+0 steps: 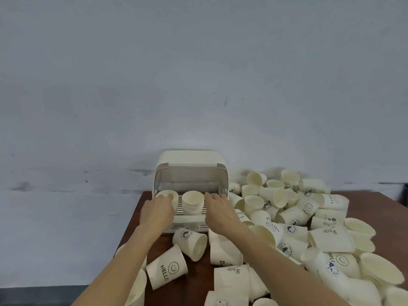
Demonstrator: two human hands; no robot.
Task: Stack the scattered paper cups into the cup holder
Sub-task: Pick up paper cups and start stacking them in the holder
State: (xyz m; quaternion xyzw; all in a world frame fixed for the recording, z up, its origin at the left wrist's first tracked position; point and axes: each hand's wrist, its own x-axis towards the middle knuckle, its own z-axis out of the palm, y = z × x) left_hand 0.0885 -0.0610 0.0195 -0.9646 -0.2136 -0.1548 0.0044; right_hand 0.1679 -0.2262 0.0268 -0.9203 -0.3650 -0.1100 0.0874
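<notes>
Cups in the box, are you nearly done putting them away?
Not nearly. Two stacks stand in the cup holder: the middle stack and the left stack, which the left hand touches. The right hand reaches in beside them. A big pile of loose cups still covers the table.

The left hand (pixel 159 208) covers most of the left cup stack (pixel 170 196) in the cup holder (pixel 189 164); grip indeterminable. The right hand (pixel 217 209) has its fingertips blurred against the slatted tray. Near cups (pixel 220 300) are cut off by the bottom edge. A dark object (pixel 405 194) is clipped at the right edge, unidentifiable.
</notes>
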